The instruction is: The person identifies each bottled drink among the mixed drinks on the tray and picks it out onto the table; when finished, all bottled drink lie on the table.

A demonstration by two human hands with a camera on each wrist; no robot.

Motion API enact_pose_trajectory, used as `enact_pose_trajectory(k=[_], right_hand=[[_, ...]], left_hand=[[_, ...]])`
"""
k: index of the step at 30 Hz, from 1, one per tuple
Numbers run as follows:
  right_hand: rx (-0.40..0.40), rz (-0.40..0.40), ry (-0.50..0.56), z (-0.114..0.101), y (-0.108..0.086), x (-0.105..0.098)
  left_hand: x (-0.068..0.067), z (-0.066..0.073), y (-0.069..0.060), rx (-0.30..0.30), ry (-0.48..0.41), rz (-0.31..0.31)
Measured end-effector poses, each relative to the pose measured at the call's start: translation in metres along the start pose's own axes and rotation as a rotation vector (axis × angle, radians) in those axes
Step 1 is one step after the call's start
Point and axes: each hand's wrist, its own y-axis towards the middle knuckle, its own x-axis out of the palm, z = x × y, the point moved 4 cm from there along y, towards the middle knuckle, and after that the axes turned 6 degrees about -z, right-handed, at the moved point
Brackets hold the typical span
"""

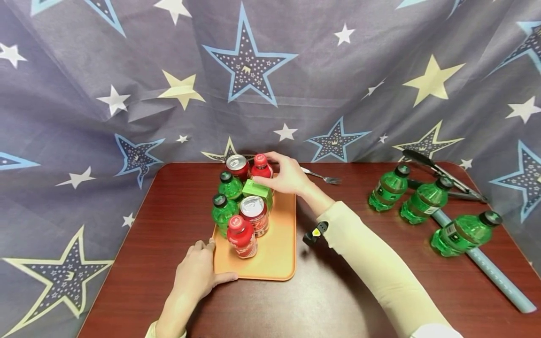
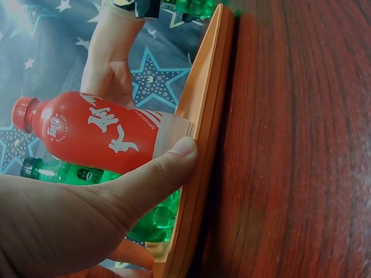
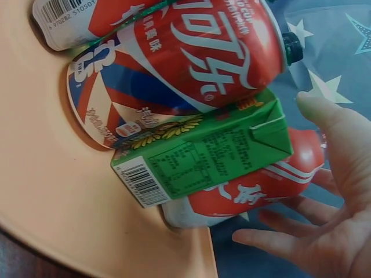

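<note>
An orange tray (image 1: 281,253) carries a group of drinks. My left hand (image 1: 196,270) holds its near-left corner, with the thumb (image 2: 168,165) against the rim. Closest to that hand is a red-capped bottle (image 1: 243,241) with a red label. Behind it stand a red can (image 1: 255,218), two green bottles (image 1: 225,211), a green carton (image 1: 258,188) and another red can (image 1: 237,165). My right hand (image 1: 287,176) reaches around the rear red bottle (image 3: 243,194), its fingers spread loosely behind and its thumb apart from the bottle. Whether those fingers touch the bottle is unclear.
Three green bottles (image 1: 389,188) stand on the right of the brown table (image 1: 139,263). Near them lie black-and-silver tongs (image 1: 448,180) and a blue-grey bar (image 1: 498,277). A fork (image 1: 323,177) lies beyond my right wrist. A star-patterned curtain (image 1: 169,131) hangs behind.
</note>
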Motion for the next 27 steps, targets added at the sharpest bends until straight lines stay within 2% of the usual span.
enact_pose_trajectory(k=[8,27], right_hand=[[0.03,-0.004,-0.121,0.0042,0.0013,0.0086],[0.06,0.01,-0.144,0.0078,0.0053,0.0085]], left_hand=[[-0.0004,0.0004,-0.0008,-0.002,0.0,0.001],[0.0018,-0.0006,0.0002,-0.017,-0.001,-0.009]])
